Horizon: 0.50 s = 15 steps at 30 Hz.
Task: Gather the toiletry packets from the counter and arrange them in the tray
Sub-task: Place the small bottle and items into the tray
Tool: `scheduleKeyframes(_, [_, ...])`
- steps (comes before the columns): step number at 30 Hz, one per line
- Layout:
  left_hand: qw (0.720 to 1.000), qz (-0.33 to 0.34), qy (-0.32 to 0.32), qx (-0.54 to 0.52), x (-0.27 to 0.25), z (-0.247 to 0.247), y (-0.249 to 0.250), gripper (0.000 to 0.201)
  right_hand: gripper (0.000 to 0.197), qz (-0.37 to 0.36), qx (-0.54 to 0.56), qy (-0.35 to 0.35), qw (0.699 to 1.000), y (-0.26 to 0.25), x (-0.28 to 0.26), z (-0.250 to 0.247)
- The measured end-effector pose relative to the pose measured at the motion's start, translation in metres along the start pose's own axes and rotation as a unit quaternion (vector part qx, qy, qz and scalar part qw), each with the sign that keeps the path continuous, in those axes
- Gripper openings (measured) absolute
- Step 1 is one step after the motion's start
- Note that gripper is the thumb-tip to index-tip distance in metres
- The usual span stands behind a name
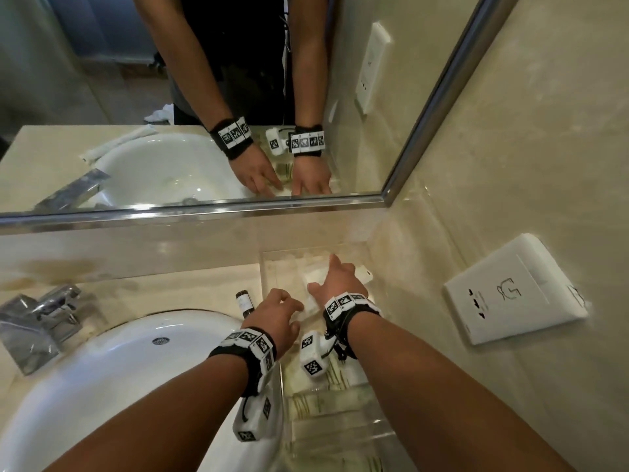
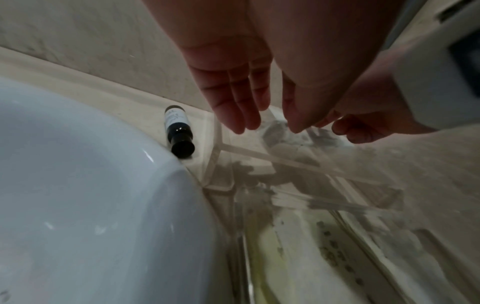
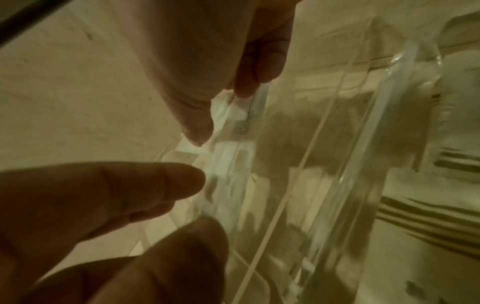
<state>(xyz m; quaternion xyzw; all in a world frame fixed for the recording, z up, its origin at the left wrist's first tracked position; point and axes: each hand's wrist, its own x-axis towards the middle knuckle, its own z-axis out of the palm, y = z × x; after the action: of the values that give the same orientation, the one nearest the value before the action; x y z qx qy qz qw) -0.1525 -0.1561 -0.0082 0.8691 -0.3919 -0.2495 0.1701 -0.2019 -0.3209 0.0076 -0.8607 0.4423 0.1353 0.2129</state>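
A: Where are the packets?

B: The white flat toiletry packets (image 1: pixel 315 279) lie in the far compartment of the clear acrylic divided tray (image 1: pixel 272 264), on the beige marble tabletop (image 1: pixel 190 287) beside the white oval basin (image 1: pixel 112 362). The right hand (image 1: pixel 340 282) reaches in, fingers extended, touching them; nothing is pinched.

A: And the left hand (image 1: pixel 277 316)?

B: It hovers at the tray's near wall, fingers straight, holding nothing (the wrist view shows an empty palm).

A: How to finish well?

B: I'd press the packets flat and square them to the walls, steadying the tray. A small dark bottle (image 2: pixel 178 131) lies outside, against the basin.
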Motion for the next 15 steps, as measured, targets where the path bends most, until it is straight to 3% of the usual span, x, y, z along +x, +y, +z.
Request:
scheduleKeyframes(9, [1.000,-0.003,-0.018,0.000,0.017,0.004,-0.005,0.032,0.080,0.017,-0.016,-0.011,1.000,-0.011,0.017,0.000])
scheduleKeyframes(15, [1.000,-0.015,-0.016,0.019,0.022,0.005,-0.002,0.029,0.036,-0.059,0.074,0.044,0.995,-0.009,0.015,0.003])
